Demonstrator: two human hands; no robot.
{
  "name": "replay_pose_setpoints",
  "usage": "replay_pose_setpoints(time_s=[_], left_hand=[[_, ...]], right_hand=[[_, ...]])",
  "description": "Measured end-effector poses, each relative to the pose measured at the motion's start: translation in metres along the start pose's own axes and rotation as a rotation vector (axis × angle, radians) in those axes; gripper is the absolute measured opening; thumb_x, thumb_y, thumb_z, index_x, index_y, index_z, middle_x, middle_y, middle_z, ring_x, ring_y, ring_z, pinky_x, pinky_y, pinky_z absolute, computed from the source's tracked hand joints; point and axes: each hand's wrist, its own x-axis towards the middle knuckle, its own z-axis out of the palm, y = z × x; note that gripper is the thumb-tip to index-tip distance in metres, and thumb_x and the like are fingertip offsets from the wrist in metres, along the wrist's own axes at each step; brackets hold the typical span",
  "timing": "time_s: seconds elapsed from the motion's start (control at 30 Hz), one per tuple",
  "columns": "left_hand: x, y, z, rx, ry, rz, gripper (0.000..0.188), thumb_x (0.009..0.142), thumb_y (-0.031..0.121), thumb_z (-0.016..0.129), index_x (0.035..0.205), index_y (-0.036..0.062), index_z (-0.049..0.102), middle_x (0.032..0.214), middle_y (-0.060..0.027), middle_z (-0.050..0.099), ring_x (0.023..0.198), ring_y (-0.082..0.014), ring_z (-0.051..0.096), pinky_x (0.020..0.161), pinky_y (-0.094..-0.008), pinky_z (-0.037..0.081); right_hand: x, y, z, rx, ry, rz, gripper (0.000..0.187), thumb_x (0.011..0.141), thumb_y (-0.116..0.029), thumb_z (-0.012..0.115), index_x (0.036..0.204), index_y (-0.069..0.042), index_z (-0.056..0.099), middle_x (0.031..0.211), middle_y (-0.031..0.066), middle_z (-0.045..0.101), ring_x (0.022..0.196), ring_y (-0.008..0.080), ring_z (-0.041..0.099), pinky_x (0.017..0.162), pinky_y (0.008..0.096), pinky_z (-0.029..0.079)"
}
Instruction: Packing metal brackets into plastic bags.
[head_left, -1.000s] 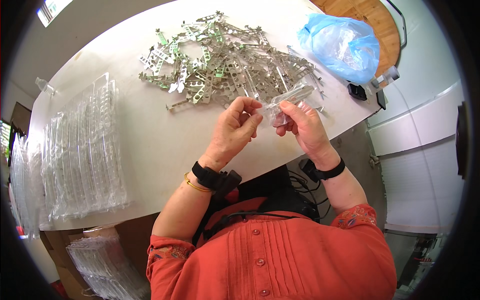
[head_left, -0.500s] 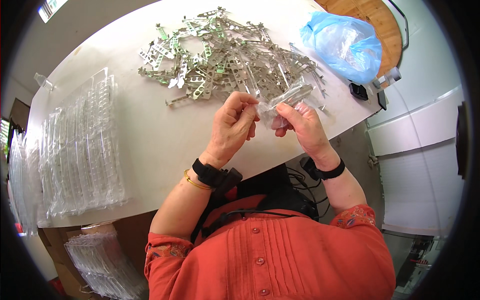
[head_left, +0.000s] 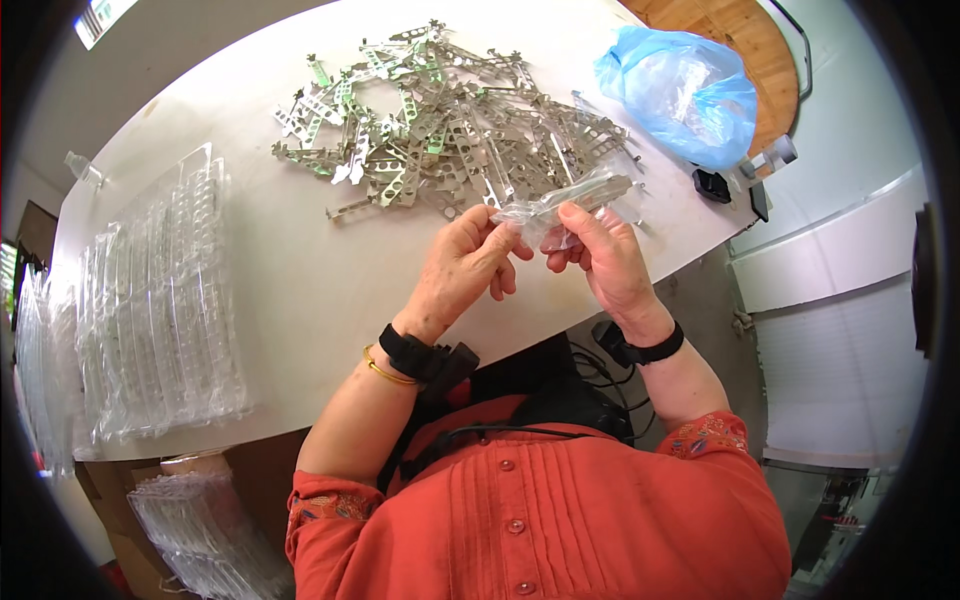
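Between my two hands, over the table's near side, is a clear plastic bag (head_left: 530,212) with metal parts inside it. My right hand (head_left: 612,255) grips the bag, thumb on top along the parts. The fingers of my left hand (head_left: 465,262) pinch the bag's loose end on the left. Just beyond my hands lies a tangled pile of flat metal brackets (head_left: 465,140), many with round holes and some with a greenish sheen.
On the white table (head_left: 290,330), clear plastic trays (head_left: 160,300) lie at the left. A blue plastic bag (head_left: 680,95) sits at the far right, near a small black object (head_left: 711,185) and a clear bottle (head_left: 770,160). More clear trays (head_left: 205,530) are stacked below the table's left edge.
My left hand has shifted slightly down and its fingers have moved along the bag's end. The bag's loose end now stretches out flatter toward the left.
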Motion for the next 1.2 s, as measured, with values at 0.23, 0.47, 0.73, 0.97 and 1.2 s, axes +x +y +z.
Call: replay_pose_setpoints(time_s=[0.23,0.47,0.73,0.97,1.2], left_hand=[[-0.001,0.0,0.001,0.096,-0.023,-0.109,0.022,0.105,0.022,0.056,0.103,-0.0004,0.059,0.081,-0.0084,0.069,0.052,-0.0108,0.061,0.048,-0.0244,0.049],[0.0,0.004,-0.004,0.107,0.045,-0.084,0.012,0.098,0.013,0.057,0.092,0.0024,0.059,0.073,-0.0065,0.066,0.05,-0.0101,0.057,0.046,-0.0231,0.045],[-0.001,0.008,-0.002,0.033,0.077,0.14,0.031,0.1,0.025,0.057,0.117,-0.0005,0.062,0.109,-0.0064,0.069,0.093,-0.009,0.059,0.082,-0.0276,0.048],[-0.003,0.006,0.001,0.142,-0.14,-0.05,0.035,0.101,0.034,0.067,0.116,0.0022,0.062,0.093,-0.0004,0.066,0.072,-0.007,0.057,0.064,-0.0227,0.047],[0.0,-0.002,-0.002,0.319,-0.062,0.084,0.026,0.103,0.031,0.065,0.102,0.0051,0.062,0.078,0.0049,0.056,0.066,-0.004,0.047,0.057,-0.0215,0.039]], right_hand=[[0.001,0.003,0.002,0.021,0.015,-0.021,0.031,0.102,-0.035,0.061,0.098,-0.005,0.068,0.082,0.0059,0.071,0.066,0.0126,0.065,0.064,0.0267,0.053],[0.003,-0.001,-0.01,-0.039,0.112,-0.038,0.033,0.101,-0.036,0.063,0.098,-0.004,0.067,0.081,0.0068,0.07,0.066,0.0136,0.066,0.065,0.0268,0.054],[-0.004,0.0,-0.005,-0.14,-0.015,-0.039,0.033,0.103,-0.033,0.062,0.102,-0.001,0.068,0.082,0.0059,0.07,0.068,0.0114,0.065,0.065,0.0263,0.054],[-0.008,0.005,0.009,-0.157,-0.123,-0.009,0.029,0.104,-0.03,0.061,0.111,-0.003,0.07,0.09,0.0017,0.071,0.074,0.0071,0.064,0.067,0.0229,0.053],[-0.005,0.005,-0.002,-0.214,-0.164,0.029,0.028,0.102,-0.03,0.066,0.11,-0.004,0.069,0.093,-0.0007,0.068,0.072,0.0059,0.059,0.067,0.0229,0.05]])
